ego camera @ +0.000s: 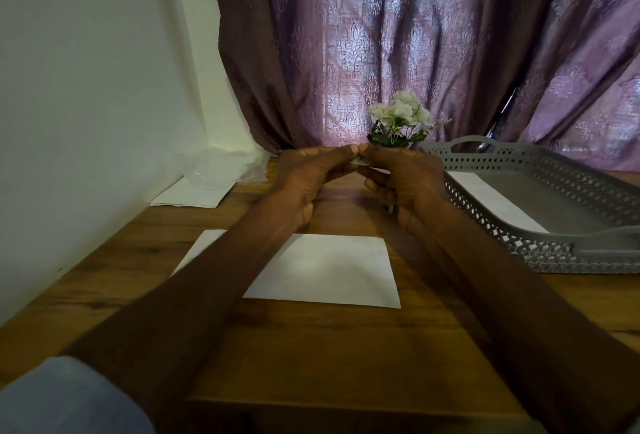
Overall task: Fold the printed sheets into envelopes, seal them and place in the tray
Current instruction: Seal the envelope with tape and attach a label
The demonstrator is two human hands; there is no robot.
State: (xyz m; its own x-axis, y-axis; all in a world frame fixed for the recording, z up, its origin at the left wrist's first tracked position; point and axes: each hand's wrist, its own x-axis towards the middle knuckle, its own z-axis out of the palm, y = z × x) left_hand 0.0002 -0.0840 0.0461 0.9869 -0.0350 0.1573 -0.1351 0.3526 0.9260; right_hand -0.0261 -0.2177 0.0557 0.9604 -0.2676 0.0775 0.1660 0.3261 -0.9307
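Both hands are raised above the wooden surface (311, 347), meeting fingertip to fingertip beyond the white envelope (322, 269) that lies flat under the forearms. The left hand (308, 179) and the right hand (398, 180) have fingers and thumbs curled together on something small and pale pinched between them; it is too hidden to name, though it may be a strip or seal for closing the envelope. The hands touch each other at the thumbs.

To do this step well, I judge the small piece should be peeled or straightened with the fingertips alone, kept clear of creasing, then brought down squarely onto the envelope's flap edge and pressed from the middle outward so no corner lifts. One hand should steady the envelope while the other presses.

Counted: one envelope on the surface below the hands; one grey perforated tray (595, 253) to the right of that envelope, with one white envelope or sheet (491, 198) already lying inside it; one small stack of white sheets (194, 196) beyond and left of the envelope, against the wall, partly under a clear plastic wrapper (221, 166), its sheet count not readable. One bunch of white flowers (401, 118) stands beyond the hands, in front of the purple curtain (381, 35).
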